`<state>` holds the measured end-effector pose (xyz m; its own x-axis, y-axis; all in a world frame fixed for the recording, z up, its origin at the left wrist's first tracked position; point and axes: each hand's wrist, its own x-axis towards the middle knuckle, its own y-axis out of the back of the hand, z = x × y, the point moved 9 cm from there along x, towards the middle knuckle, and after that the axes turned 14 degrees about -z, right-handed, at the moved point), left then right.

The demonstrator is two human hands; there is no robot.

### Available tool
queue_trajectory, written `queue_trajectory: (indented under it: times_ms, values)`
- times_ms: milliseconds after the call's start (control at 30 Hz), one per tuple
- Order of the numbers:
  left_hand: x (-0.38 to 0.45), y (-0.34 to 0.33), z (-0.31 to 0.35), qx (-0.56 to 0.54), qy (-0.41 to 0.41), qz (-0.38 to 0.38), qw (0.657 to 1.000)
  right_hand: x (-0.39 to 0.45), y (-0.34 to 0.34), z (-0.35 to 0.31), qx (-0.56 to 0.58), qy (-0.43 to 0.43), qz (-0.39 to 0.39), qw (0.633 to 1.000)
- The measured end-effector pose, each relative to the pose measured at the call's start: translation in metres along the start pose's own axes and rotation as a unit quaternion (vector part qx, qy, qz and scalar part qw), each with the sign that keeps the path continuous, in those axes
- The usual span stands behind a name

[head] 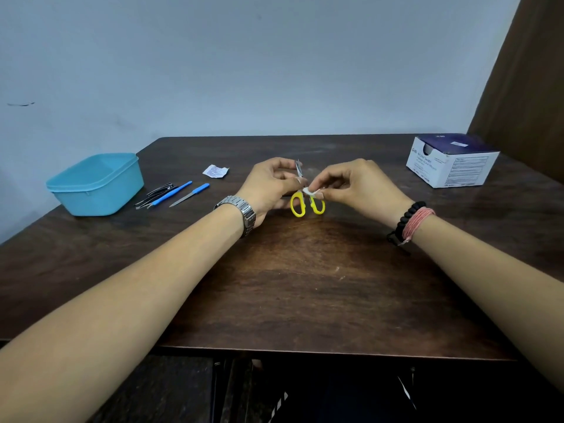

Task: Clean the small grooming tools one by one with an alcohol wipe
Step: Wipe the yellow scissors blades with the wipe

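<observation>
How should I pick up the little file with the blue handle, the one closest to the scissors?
Probably pinch the nail file by its blue handle, coming straight down from above. It lies flat on the table, apart from the other tools, with the metal point toward you.

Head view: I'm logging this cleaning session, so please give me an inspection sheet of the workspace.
Surface: dark brown wooden table, worn and scuffed near the middle.
Job's things: yellow-handled small scissors held blades up; white alcohol wipe against them; blue-handled tools and black tweezers lying beside the light blue plastic tub.
Clutter: torn white wipe sachet; white and navy swab box at the far right.
Grippers: left hand grips the scissors; right hand pinches the wipe.
Cables: nothing seen.
Surroundings: pale blue wall; brown curtain at right.
</observation>
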<state>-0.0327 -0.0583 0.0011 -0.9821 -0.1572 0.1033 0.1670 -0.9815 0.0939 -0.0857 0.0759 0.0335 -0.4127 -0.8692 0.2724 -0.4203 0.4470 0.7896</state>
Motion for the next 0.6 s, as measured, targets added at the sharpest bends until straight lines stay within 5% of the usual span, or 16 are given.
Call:
queue_trajectory:
  times_ms: [233, 600]
  values:
    - [0.000, 0.001, 0.000, -0.011, -0.001, -0.004, 1.000, 0.003, 0.001, 0.005, 0.147, 0.007, -0.005, 0.989]
    - [-0.001, -0.006, 0.001, -0.009, 0.001, -0.031, 0.999, 0.000, 0.001, 0.023, 0.195, -0.059, 0.002, 0.979]
